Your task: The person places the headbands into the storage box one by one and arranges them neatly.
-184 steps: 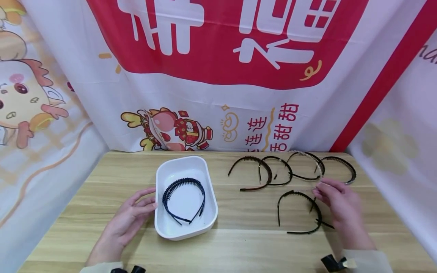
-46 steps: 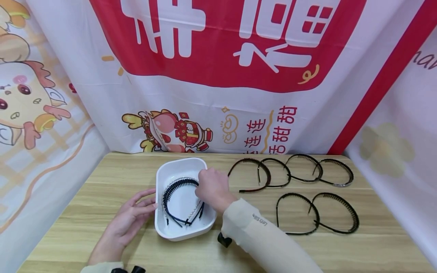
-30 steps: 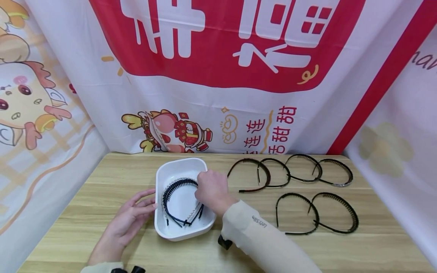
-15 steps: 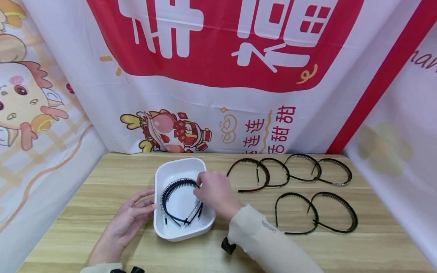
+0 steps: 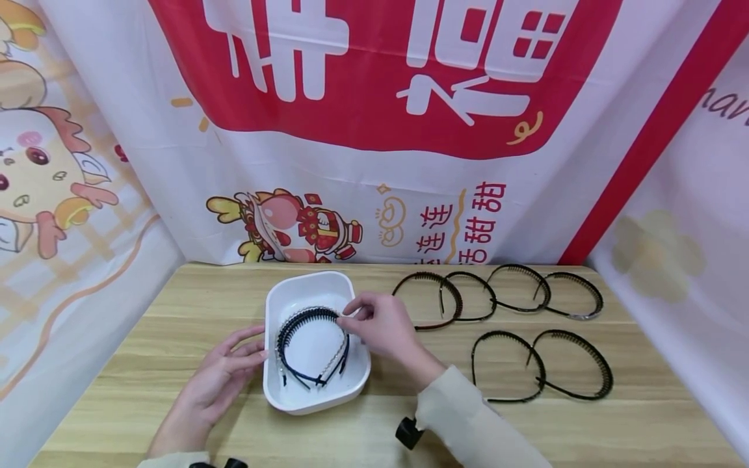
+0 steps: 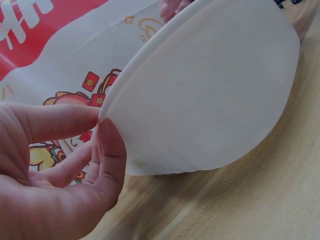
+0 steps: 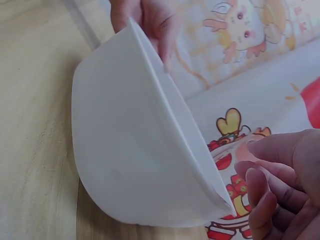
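Observation:
A white plastic basin (image 5: 316, 407) stands on the wooden table, left of centre in the head view. Inside lie dark headbands (image 5: 285, 335) with comb teeth and a silvery beaded headband (image 5: 335, 357), overlapping one another. My left hand (image 5: 225, 367) touches the basin's left side at the rim; in the left wrist view its fingertips (image 6: 111, 132) meet the outer wall. My right hand (image 5: 383, 328) is over the right rim, fingertips near the beaded band. In the right wrist view those fingers (image 7: 275, 150) are loosely bent and apart, with nothing visible between them.
On the table's right side lie several dark headbands, among them a reddish-brown one (image 5: 459, 302) at the back and a toothed black one (image 5: 608, 374) nearer the front. A printed cloth (image 5: 374, 201) hangs behind the table (image 5: 374, 442).
My right hand brought the silvery beaded headband from the right side of the table into the basin. Its fingers have let go and drawn back slightly right. The left hand stays put.

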Tool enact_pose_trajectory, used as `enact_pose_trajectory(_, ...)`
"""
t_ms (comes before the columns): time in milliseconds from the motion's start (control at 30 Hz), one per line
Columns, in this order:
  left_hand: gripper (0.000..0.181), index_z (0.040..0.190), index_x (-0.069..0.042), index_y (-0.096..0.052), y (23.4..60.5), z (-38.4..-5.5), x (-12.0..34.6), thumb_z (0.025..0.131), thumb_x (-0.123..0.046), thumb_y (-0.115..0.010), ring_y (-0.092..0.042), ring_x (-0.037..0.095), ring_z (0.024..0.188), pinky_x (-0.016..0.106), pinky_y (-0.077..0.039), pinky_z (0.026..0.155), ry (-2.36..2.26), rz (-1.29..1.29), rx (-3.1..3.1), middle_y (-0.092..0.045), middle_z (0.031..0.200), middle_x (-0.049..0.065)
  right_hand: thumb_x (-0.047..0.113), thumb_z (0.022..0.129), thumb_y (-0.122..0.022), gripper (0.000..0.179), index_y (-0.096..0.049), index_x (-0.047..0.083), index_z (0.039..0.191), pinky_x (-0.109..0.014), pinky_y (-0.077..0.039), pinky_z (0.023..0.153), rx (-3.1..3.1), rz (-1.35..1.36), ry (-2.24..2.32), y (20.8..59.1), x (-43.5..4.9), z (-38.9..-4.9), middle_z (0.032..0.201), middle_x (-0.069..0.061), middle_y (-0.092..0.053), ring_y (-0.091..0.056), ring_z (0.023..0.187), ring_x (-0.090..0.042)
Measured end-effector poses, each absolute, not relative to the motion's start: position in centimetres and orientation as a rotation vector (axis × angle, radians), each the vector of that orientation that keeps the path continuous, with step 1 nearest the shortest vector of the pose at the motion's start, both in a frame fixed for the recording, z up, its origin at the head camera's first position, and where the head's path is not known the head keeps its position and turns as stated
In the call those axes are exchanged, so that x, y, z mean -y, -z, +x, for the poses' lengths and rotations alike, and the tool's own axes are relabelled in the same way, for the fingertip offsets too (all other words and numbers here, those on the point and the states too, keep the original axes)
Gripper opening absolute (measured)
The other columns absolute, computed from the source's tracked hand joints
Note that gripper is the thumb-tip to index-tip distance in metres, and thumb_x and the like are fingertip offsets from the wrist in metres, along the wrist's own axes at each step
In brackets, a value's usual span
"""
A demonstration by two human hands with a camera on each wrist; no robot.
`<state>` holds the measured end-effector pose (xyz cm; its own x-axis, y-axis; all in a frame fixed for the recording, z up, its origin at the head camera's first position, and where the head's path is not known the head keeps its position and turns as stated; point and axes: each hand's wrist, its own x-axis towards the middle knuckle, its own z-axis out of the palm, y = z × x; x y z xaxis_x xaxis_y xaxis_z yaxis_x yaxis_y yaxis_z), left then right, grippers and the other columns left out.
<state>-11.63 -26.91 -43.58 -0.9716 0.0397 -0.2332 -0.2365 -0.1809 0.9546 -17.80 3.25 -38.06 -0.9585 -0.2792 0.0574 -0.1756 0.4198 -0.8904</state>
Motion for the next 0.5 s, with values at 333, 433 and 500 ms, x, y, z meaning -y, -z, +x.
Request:
enact_pose_trajectory(333, 0.046, 0.133, -0.026, -0.062, 43.8, -11.6, 26.9, 0.099, 0.006, -0.063, -0.070, 0.010, 0.106, 0.025, -0.058, 0.098, -2.273, -0.231, -1.891, -0.072, 0.112, -0.003, 0.019, 0.090, -0.087, 0.013, -0.078, 0.014, 0.098, -0.030, -0.060, 0.058, -2.539, -0.214, 1.698, 39.6, -8.0, -16.8, 0.081, -0.002, -0.076, -0.069, 0.065, -0.022)
enact_pose_trajectory(433, 0.046, 0.132, -0.027, -0.062, 43.8, -11.6, 27.0, 0.099, 0.006, -0.062, -0.070, 0.010, 0.106, 0.025, -0.058, 0.098, -2.275, -0.227, -1.891, -0.073, 0.113, -0.002, 0.019, 0.089, -0.087, 0.013, -0.079, 0.016, 0.098, -0.029, -0.059, 0.058, -2.566, -0.138, 1.693, 40.1, -9.9, -16.5, 0.081, -0.001, -0.076, -0.071, 0.068, -0.028)
enact_pose_trajectory(500, 0.046, 0.132, -0.027, -0.063, 43.8, -11.6, 27.0, 0.100, 0.006, -0.062, -0.070, 0.011, 0.107, 0.025, -0.058, 0.098, -2.278, -0.220, -1.892, -0.073, 0.113, -0.002, 0.019, 0.089, -0.087, 0.013, -0.079, 0.017, 0.099, -0.028, -0.058, 0.058, -2.587, -0.099, 1.688, 40.4, -11.2, -16.3, 0.081, -0.001, -0.076, -0.071, 0.069, -0.030)
